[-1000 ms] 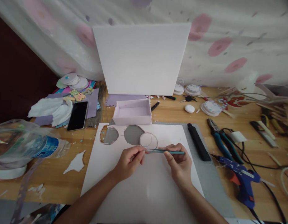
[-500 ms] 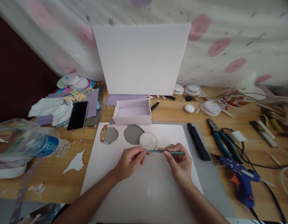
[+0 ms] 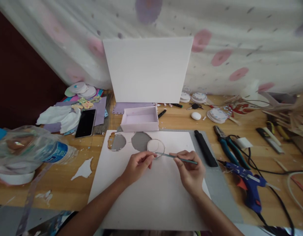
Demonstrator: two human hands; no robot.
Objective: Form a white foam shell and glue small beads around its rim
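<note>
My right hand (image 3: 190, 165) grips a slim teal rod-shaped tool (image 3: 184, 160) between thumb and fingers, its thin end directed left. My left hand (image 3: 139, 165) is pinched closed at that thin end; whether it also retains a small piece is not discernible. The tool is positioned above a large white sheet (image 3: 151, 200), its thin end overlapping the lower edge of a round outline (image 3: 155, 148) in my view. Left of the outline, the sheet has two rounded cut-outs exposing a grey mat (image 3: 221, 193), which lies on the wooden worktop (image 3: 67, 193). At right are a blue hot glue gun (image 3: 252, 186), a long black case-like object (image 3: 205, 149) on the mat and teal-handled pliers (image 3: 230, 146). At left, a jagged white scrap (image 3: 84, 169) lies near a clear labelled bottle (image 3: 59, 153); a black-screened phone (image 3: 85, 123) lies farther back. Beyond the sheet's far edge sits an open pale pink box (image 3: 140, 118). Behind it, a blank white panel (image 3: 148, 70) stands before a flower-patterned curtain (image 3: 221, 32).
</note>
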